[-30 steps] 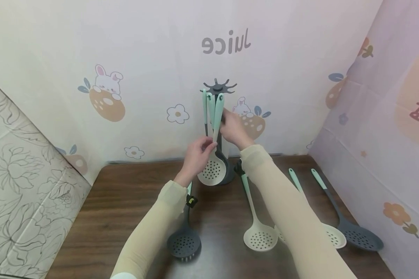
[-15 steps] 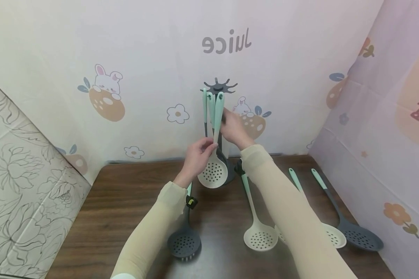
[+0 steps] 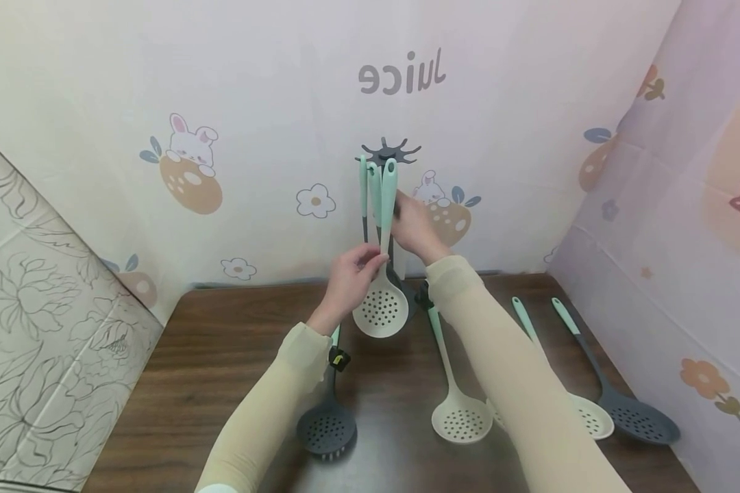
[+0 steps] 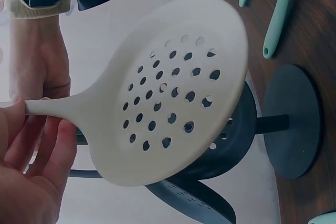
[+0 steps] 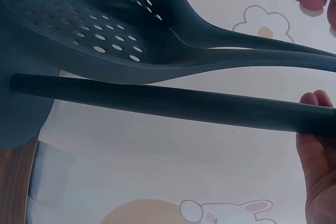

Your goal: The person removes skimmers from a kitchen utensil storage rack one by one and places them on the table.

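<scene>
In the head view, my left hand [image 3: 350,279] pinches the neck of a white perforated skimmer [image 3: 381,313] with a mint handle. That skimmer is upright in front of the dark utensil rack [image 3: 387,153], bowl down. My right hand [image 3: 416,226] grips the rack's post; the right wrist view shows fingers and thumb around the dark post [image 5: 184,106]. Two dark perforated utensils [image 5: 107,38] hang behind the white skimmer. Whether the skimmer's handle touches a hook cannot be told. The rack's round base [image 4: 292,121] stands on the table.
On the wooden table [image 3: 222,356] lie a dark slotted pasta server [image 3: 327,430] under the left forearm and a white skimmer [image 3: 462,418]. Farther right are another white skimmer [image 3: 594,416], partly behind the right sleeve, and a dark slotted turner [image 3: 641,416]. Patterned cloth backs the table.
The white skimmer's bowl has shifted slightly down and right, and its handle end slightly up. My left hand has moved a little right with it. The right hand keeps its grip on the post.
</scene>
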`<state>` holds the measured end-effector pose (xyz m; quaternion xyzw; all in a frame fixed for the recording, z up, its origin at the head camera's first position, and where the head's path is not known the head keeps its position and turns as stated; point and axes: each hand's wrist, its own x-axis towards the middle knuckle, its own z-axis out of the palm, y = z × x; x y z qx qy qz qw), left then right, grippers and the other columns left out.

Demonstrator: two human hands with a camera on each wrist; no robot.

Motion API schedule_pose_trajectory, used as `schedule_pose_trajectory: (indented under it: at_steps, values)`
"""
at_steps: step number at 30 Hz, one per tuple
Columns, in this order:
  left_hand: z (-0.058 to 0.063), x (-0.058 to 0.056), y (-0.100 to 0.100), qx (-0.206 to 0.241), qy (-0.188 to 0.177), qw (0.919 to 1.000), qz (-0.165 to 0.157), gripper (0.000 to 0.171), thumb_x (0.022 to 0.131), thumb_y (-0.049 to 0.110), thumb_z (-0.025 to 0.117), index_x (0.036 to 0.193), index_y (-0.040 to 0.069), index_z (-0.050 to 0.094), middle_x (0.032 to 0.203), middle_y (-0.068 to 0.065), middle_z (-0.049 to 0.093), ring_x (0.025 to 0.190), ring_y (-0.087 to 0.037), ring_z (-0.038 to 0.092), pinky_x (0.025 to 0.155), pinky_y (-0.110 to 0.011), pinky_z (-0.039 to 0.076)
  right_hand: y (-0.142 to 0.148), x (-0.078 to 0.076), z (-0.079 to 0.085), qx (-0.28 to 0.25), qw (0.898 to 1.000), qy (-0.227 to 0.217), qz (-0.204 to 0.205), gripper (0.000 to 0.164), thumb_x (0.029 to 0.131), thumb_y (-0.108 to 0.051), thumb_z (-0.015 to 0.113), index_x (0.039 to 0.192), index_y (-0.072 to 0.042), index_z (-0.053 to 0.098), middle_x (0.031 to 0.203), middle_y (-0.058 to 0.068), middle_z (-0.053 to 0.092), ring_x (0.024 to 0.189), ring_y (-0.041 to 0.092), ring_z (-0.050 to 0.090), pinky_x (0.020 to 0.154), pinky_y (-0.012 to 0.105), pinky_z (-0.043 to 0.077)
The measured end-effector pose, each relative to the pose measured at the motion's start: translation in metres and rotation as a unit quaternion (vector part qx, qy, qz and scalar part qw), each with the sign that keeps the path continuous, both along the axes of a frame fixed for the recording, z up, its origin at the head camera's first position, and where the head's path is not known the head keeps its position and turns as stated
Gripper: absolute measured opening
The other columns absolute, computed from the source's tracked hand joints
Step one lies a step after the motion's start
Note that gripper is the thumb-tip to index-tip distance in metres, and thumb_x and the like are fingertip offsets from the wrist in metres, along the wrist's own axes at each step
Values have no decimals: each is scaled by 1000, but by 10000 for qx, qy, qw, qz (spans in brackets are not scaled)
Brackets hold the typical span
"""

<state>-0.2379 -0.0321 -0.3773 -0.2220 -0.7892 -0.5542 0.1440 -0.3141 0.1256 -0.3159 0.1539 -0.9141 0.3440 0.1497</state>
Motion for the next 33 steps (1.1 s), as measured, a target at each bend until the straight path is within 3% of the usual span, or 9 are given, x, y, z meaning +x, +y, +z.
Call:
schedule_pose_trajectory:
  at_steps: [7, 11, 16, 23, 33]
  values:
    - [-1, 3, -1, 98, -84, 9999, -100, 19, 100, 26, 63, 108, 11, 70, 97, 1, 70, 86, -14, 65, 76, -28, 57, -1, 0, 0, -45, 10000, -44, 13, 30, 100, -26, 60, 125, -10, 58, 121, 13, 66, 114, 31, 62, 95, 47, 50]
    - [-1, 6, -2, 165, -10, 9997, -168, 21, 100, 26, 63, 109, 9, 71, 100, 1, 70, 91, -14, 66, 78, -27, 57, -1, 1, 1, -109, 9999, -89, -1, 29, 101, -27, 57, 123, -9, 58, 124, 14, 65, 118, 32, 60, 98, 47, 48]
    - [1, 10, -3, 193, 161, 9995, -181, 20, 99, 24, 64, 109, 7, 71, 98, 0, 70, 87, -14, 66, 76, -29, 57, -1, 1, 2, -110, 9999, -125, -8, 29, 102, -24, 55, 125, -7, 58, 127, 16, 64, 121, 33, 59, 99, 48, 47]
    - [0, 18, -9, 249, 226, 9991, -253, 21, 98, 26, 65, 109, 9, 72, 101, 0, 71, 93, -14, 67, 78, -28, 57, 0, 1, 1, -151, 9996, -234, -11, 26, 101, -18, 54, 125, -7, 57, 121, 16, 65, 114, 33, 61, 96, 48, 50]
    - [-6, 25, -26, 229, 356, 9991, -92, 21, 99, 23, 65, 109, 6, 72, 101, -2, 72, 92, -15, 69, 75, -28, 58, -2, 1, 1, -199, 9992, -351, -72, 28, 102, -20, 57, 126, -7, 56, 122, 16, 65, 113, 32, 62, 94, 47, 51]
